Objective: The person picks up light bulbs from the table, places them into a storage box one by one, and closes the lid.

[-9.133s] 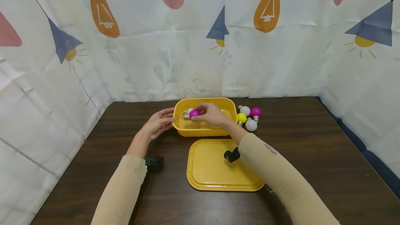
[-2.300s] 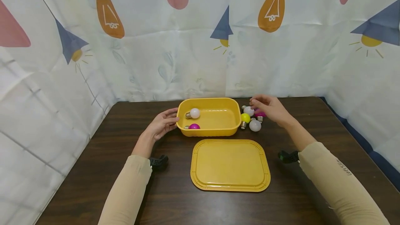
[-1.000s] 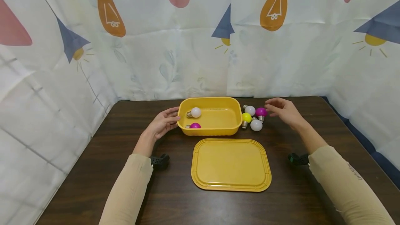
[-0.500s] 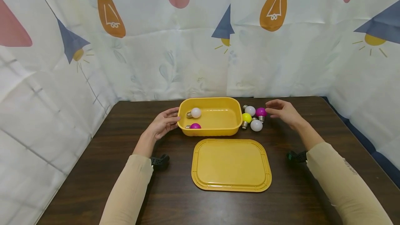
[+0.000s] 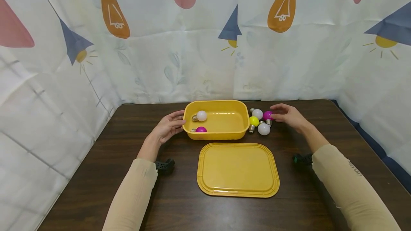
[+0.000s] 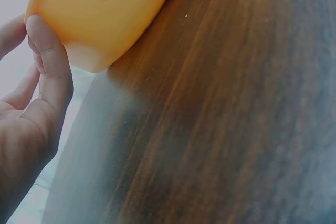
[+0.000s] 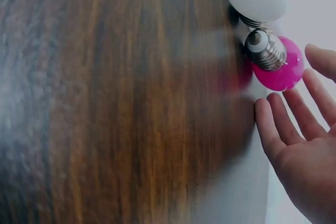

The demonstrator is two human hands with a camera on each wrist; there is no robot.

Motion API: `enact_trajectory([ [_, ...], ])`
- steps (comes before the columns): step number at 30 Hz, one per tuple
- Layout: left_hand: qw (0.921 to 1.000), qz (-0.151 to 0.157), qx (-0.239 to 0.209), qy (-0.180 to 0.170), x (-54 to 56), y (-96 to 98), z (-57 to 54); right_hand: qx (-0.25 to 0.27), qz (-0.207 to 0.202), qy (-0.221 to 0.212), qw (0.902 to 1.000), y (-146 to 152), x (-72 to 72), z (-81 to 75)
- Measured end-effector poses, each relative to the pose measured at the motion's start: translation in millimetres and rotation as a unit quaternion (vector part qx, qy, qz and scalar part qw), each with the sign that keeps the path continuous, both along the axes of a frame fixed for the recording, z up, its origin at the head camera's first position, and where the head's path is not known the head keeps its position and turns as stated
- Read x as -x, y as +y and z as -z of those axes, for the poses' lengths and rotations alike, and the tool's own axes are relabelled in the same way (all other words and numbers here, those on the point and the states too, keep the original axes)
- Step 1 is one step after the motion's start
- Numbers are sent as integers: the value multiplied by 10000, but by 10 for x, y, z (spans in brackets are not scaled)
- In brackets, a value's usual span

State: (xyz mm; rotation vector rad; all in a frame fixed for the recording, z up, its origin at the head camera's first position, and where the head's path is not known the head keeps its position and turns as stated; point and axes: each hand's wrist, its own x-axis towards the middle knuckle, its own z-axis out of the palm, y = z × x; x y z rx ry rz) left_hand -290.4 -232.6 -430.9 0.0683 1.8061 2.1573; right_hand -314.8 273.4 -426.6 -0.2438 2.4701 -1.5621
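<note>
My left hand (image 5: 167, 127) holds the left end of a yellow plastic box (image 5: 224, 135), with thumb and fingers at its rim. In the left wrist view the thumb (image 6: 52, 61) lies against the box wall (image 6: 105, 14). Inside the box are a white bulb (image 5: 201, 116) and a magenta bulb (image 5: 201, 129), the latter partly hidden by the front wall. To the right, my right hand (image 5: 290, 117) reaches fingertips to another magenta bulb (image 5: 267, 115). In the right wrist view its fingers (image 7: 302, 111) are spread at that bulb's edge, not wrapped around it.
Beside the magenta bulb lie a yellow bulb (image 5: 254, 121) and two white ones, a rear white bulb (image 5: 257, 113) and a front white bulb (image 5: 264, 129). A flat yellow lid (image 5: 238, 169) lies in front of the box on the dark wooden table (image 5: 179, 202). A printed curtain (image 5: 205, 63) hangs behind.
Earlier my right hand held a magenta bulb over the box; one now lies inside. The hand went right across the loose bulbs, then eased back left to the outer magenta one.
</note>
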Motion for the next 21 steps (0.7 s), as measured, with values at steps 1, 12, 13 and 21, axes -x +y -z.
enact_trajectory([
  [1, 10000, 1, 12, 0, 0, 0, -3, -13, -11, -14, 10000, -5, 4, 6],
  [12, 10000, -5, 72, 25, 7, 4, 5, -239, -166, -91, 9995, -52, 40, 17],
  [13, 10000, -4, 70, 25, 8, 5, 7, -273, -180, -96, 9994, -54, 41, 17],
  [21, 10000, 12, 28, 47, 5, 5, 7, -329, -236, -73, 9992, -47, 28, 25],
])
